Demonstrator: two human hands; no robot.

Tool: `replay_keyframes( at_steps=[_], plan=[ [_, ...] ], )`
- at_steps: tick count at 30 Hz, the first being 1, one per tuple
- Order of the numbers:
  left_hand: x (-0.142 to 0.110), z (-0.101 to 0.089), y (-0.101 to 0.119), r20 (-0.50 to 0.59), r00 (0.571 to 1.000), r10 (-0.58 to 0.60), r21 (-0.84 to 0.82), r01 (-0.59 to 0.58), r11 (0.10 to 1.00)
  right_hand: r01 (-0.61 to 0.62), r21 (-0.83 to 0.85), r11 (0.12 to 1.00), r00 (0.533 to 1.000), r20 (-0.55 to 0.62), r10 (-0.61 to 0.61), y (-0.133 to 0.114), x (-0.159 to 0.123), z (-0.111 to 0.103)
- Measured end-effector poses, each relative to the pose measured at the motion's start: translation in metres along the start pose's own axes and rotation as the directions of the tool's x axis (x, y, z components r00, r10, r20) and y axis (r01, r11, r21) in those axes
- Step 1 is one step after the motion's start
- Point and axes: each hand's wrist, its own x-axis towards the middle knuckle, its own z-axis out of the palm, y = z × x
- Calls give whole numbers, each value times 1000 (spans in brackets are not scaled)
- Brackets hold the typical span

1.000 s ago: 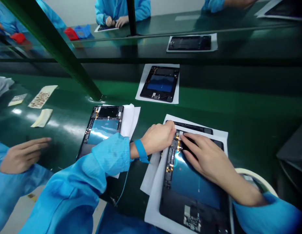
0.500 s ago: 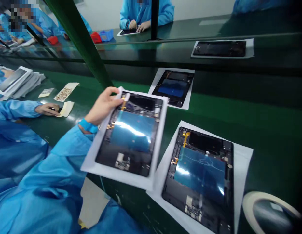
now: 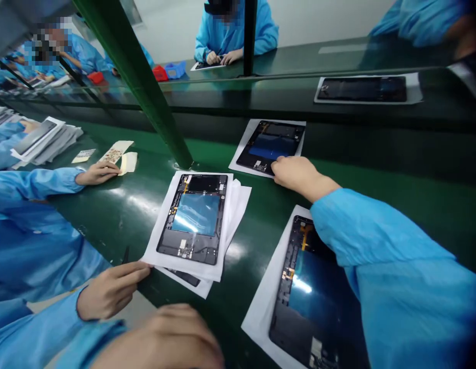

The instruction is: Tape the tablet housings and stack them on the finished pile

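Note:
My right hand (image 3: 295, 174) reaches forward across the green belt (image 3: 395, 195), its fingers curled on the near edge of an open tablet back (image 3: 271, 138) that lies on a white sheet. Under my right sleeve lies another open tablet (image 3: 299, 292) on its own sheet. My left hand (image 3: 164, 335) is low at the picture's bottom edge, blurred, with only its back showing. A third tablet (image 3: 195, 218) rests on a stack of white sheets in the middle.
A co-worker's hand (image 3: 111, 287) touches the near corner of the middle stack; another co-worker's hand (image 3: 95, 174) lies by label sheets (image 3: 117, 151). A slanted green post (image 3: 145, 87) meets the belt. A further tablet (image 3: 363, 88) sits on the raised back shelf.
My left hand has set the carried tablet down on the middle stack and drawn back toward me. My right arm has come into view and reached to the far tablet.

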Motion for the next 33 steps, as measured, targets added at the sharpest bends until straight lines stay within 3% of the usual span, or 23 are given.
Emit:
replay_keyframes(
  at_steps=[2,5,8,13,18,22,25,27,29,31,33],
  plan=[
    [10,34,-2,216,959,185,-327,-108,939,8,-20,1000,999,36,-7,-2,10,-2],
    [34,67,-8,192,954,228,-621,-62,782,10,-52,999,999,40,-8,-4,10,-5],
    [45,82,-5,131,980,153,-674,-26,738,3,-71,997,1000,30,-1,-6,0,-5],
    [41,95,-1,252,957,140,-686,74,724,35,-45,998,998,45,-33,-10,-5,-8],
    [36,109,-9,358,926,122,-712,186,677,85,-3,996,993,85,-84,-16,11,-16],
    [34,117,-10,369,921,127,-718,196,668,74,-2,997,992,106,-73,-27,24,-20],
    [32,120,-9,366,923,114,-736,212,643,66,-16,998,994,87,-65,-25,19,-28],
    [34,120,-7,377,926,16,-737,289,611,65,-29,997,997,50,-64,-14,2,-38],
    [41,119,-5,370,922,-113,-774,373,512,71,-40,997,997,-5,-71,2,-31,-48],
    [53,118,-4,357,911,-205,-859,407,312,88,-41,995,994,-61,-90,18,-82,-52],
    [68,117,-4,380,894,-239,-909,408,81,99,-30,995,988,-113,-102,24,-149,-42]
  ],
)
